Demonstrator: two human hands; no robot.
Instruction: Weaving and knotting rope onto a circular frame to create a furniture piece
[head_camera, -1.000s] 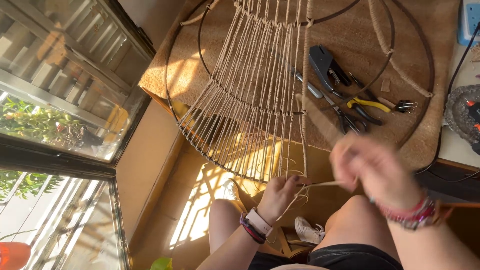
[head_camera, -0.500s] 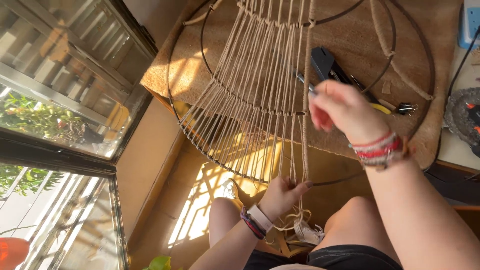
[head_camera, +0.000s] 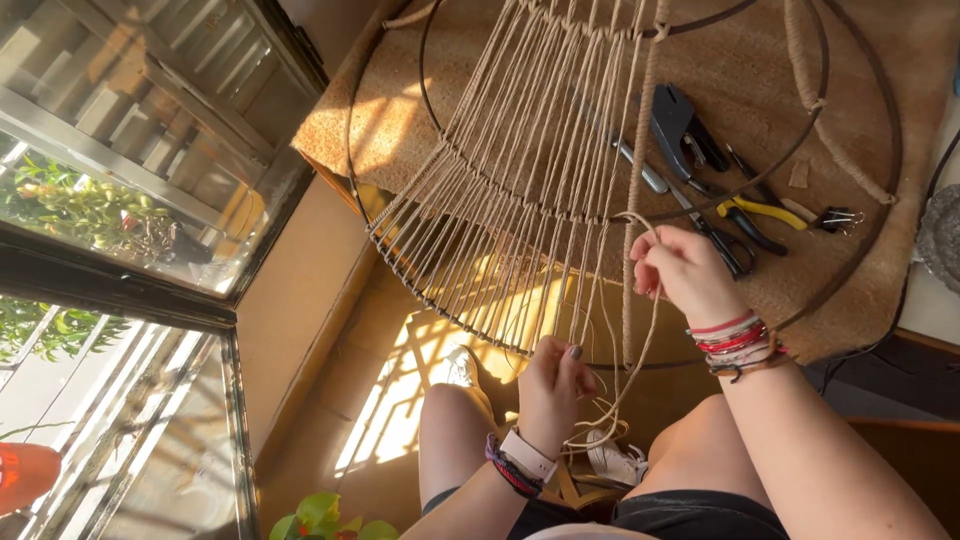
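We sit over a wire ring frame (head_camera: 862, 250) strung with tan cord strands (head_camera: 520, 200) that fan from the inner ring out to the near rim. Our right hand (head_camera: 682, 270) is raised just past the near rim, fingers pinched narrow on a loose cord (head_camera: 640, 330) that loops over them and runs down toward our lap. Our left hand (head_camera: 555, 385) sits lower, just below the near rim, closed on the same cord where the slack bunches above our knees. Risks as we judge them: the slack below the left hand could snarl on itself or catch our shoe; a hard pull from the right hand could drag neighbouring strands out of even spacing or tip the frame, which overhangs the near edge of the woven mat (head_camera: 400, 120). The scissors (head_camera: 700, 225) and yellow-handled pliers (head_camera: 765, 212) lie on the mat just beyond the right hand, inside the outer ring, so a wide sweep could knock them or snag the cord on a handle. Open room lies to the left of the strands and below the rim, over the sunlit floor; to the right and far side the tools and the rings crowd the space.
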